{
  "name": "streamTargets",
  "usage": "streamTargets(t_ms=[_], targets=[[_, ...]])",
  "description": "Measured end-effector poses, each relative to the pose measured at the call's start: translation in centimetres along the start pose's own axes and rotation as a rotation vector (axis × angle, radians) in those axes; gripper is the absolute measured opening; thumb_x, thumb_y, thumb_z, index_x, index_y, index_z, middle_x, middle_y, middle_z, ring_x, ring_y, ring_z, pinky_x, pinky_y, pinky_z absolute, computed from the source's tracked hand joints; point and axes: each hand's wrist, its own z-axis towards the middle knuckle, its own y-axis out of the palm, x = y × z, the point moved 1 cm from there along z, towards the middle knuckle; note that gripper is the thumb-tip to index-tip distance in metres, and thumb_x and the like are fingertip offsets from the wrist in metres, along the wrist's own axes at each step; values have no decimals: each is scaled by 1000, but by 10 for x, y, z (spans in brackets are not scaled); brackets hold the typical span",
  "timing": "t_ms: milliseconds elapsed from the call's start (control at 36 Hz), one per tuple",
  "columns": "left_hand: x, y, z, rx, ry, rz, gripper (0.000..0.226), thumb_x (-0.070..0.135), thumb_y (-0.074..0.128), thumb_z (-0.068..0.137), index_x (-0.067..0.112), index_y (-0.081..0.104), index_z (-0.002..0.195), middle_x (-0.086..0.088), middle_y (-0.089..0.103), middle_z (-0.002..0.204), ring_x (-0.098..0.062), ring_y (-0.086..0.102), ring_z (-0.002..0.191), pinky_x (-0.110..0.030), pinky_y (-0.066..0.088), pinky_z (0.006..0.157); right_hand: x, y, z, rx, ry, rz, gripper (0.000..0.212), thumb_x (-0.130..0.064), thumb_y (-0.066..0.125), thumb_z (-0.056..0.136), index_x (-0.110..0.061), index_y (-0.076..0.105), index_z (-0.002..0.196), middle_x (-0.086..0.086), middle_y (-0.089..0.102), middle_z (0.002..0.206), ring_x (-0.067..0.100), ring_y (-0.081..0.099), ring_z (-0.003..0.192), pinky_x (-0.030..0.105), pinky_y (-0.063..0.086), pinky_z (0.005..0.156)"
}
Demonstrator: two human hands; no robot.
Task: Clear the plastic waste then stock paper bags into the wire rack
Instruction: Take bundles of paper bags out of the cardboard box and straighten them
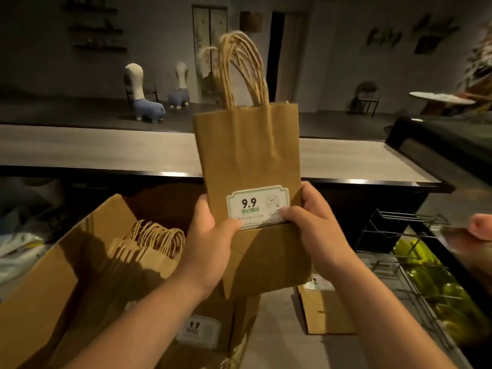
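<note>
Both hands, left (210, 241) and right (314, 225), fingers clamped on bag stack (250, 166), frame centre, upright. Rack (394, 230) lower right. Risk: only bottom edges pinched, so bags may fan and snag wires.

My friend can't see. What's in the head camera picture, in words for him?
Two hands, left hand and right hand, hold up a bundle of brown paper bags with twisted handles and a 9.9 sticker. More bags sit in an open cardboard box at left; a black wire rack stands at right.
</note>
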Motion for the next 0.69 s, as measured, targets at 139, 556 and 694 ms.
streamTargets(t_ms=[139, 556, 694], targets=[[-17, 62, -20, -68, -54, 64, 38, 9, 53, 95, 42, 43, 110, 14, 64, 113, -5, 62, 106, -31, 56, 87, 25, -60, -21, 53, 66, 82, 24, -1, 49, 96, -19, 59, 108, -4, 73, 95, 13, 71, 87, 24, 57, 66], [-132, 139, -62, -35, -401, 563, 47, 19, 43, 100, 30, 24, 142, 7, 43, 140, -3, 38, 116, -16, 36, 92, 178, -103, -70, 188, 433, 200, 28, 6, 48, 91, -13, 60, 109, 7, 75, 100, 25, 71, 94, 47, 57, 85], [-159, 133, -54, 73, -498, 500, 62, 14, 46, 100, 23, 15, 153, 3, 37, 150, -16, 33, 137, -32, 28, 110, 213, -92, -57, 148, 511, 86, 31, 4, 51, 88, -19, 62, 107, -1, 74, 105, 14, 69, 97, 40, 54, 89]])
